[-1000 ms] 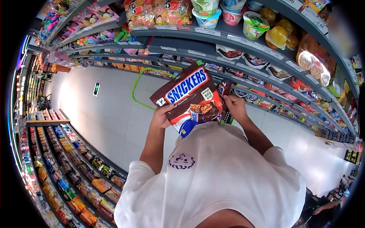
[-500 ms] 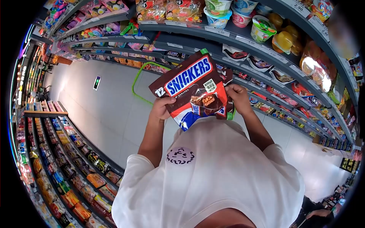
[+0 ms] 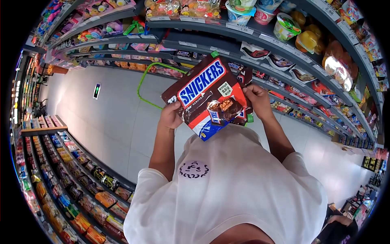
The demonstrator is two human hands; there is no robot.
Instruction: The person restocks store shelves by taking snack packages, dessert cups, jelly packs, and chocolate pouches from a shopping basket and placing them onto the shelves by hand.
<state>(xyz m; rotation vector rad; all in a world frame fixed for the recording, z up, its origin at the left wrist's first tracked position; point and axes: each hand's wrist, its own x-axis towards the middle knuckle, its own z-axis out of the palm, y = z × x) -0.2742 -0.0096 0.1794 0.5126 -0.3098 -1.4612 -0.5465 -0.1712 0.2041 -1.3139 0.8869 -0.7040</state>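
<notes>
A brown Snickers bag is held tilted in front of my chest, its printed front facing up. My left hand grips its left edge, thumb on top. On the other side, my right hand is closed at the edge of a second, similar brown package that lies mostly hidden behind the first bag. Beyond the bag, a bright green loop, like a basket rim or handle, shows over the floor; its lower part is hidden.
Curved shelves of packaged sweets and cups run across the top and right. Another snack shelf stands at lower left. A grey tiled floor with a green-arrow sign lies between. Part of another person shows at lower right.
The front bag has shifted and turned slightly between my hands, and more of its lower front shows. Both hands keep their hold. The surrounding view has shifted a little.
</notes>
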